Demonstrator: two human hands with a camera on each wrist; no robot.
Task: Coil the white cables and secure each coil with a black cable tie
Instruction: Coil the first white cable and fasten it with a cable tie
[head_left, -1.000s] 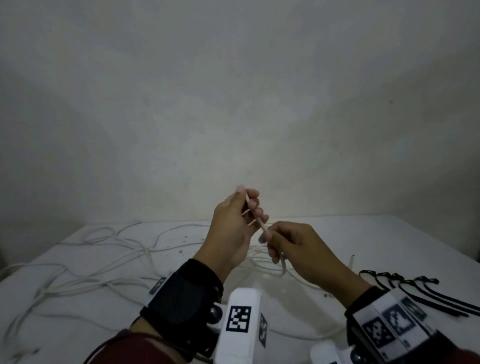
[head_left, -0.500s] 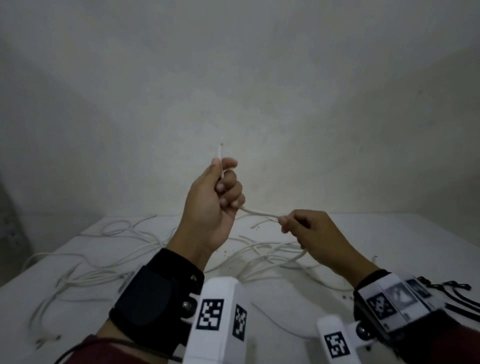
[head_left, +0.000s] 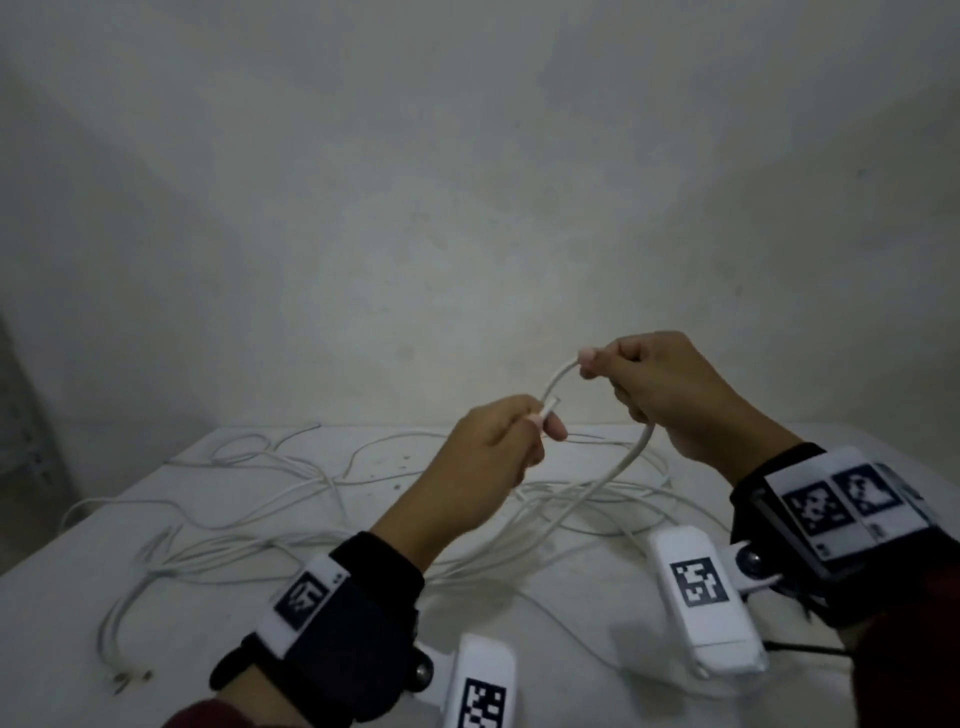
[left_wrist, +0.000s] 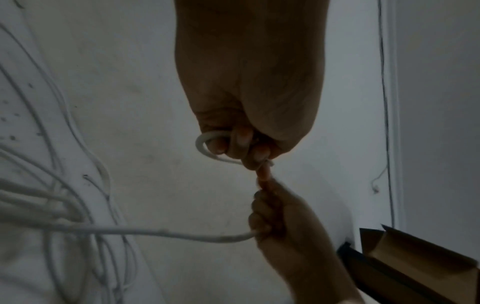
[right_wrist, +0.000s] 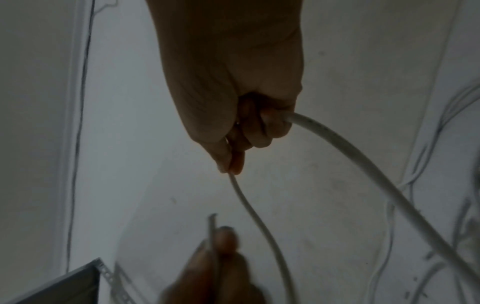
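Both hands are raised above the white table (head_left: 519, 649) and hold one white cable (head_left: 555, 383). My left hand (head_left: 540, 426) pinches the cable's cut end between thumb and fingers. My right hand (head_left: 597, 364), slightly higher and to the right, pinches the cable a short way along, so a small arc spans the two hands. The cable runs on through the right fist and drops to the table. In the left wrist view the cable (left_wrist: 205, 144) curls round the left hand's fingers (left_wrist: 244, 144). No black cable ties are in view.
Several loose white cables (head_left: 249, 525) lie tangled across the table, from the far left to under my hands. An open cardboard box (left_wrist: 415, 267) stands beside the table. A plain wall rises behind the table's far edge.
My left hand has come down from its raised position, still holding the cable end. My right hand has risen and closed in, so a short arc of cable now spans the hands.
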